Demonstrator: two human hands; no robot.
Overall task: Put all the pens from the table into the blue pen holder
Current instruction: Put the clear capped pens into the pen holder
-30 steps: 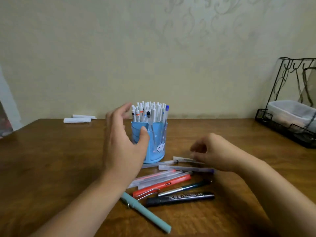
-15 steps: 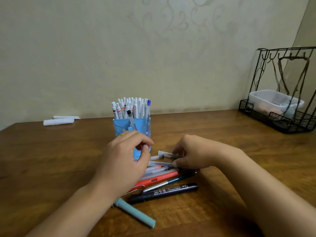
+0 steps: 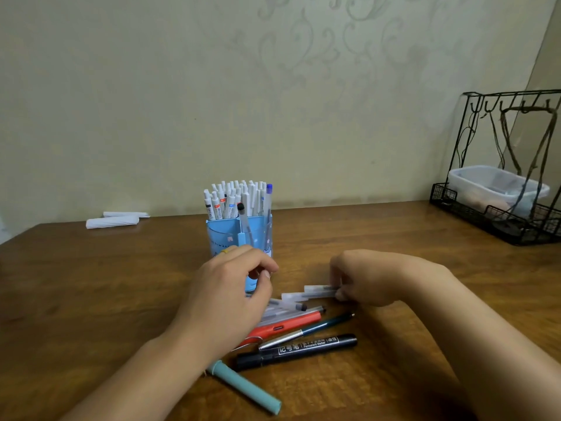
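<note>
The loose pens [image 3: 291, 323] lay in a small pile on the bench [image 3: 91, 299], right between and just under your two hands, with the blue pen holder [image 3: 230, 235] standing upright just beyond your left hand [image 3: 230, 296]. Your right hand [image 3: 376, 278] sat to the right of the pile, knuckles up, fingers curled, pinching the end of a clear frosted pen [image 3: 318, 291] that pointed left towards the holder. Your left hand hovered over the near side of the pile, back of the hand towards you, its fingers curled with thumb and fingertips drawn near one another in front of the holder's lower wall; I could not tell whether it held anything. Both forearms came in from the near edge and angled towards each other.

Below the clear pens lay a red pen [image 3: 282, 328], then a dark teal pen with a silver barrel [image 3: 306, 331], then a black marker [image 3: 297, 349] with white print, all lying roughly parallel and slanting up to the right. A pale teal pen [image 3: 246, 387] lay apart, nearest you, partly under your left wrist. The holder was already crammed with white-capped pens standing on end, one with a blue cap.
</note>
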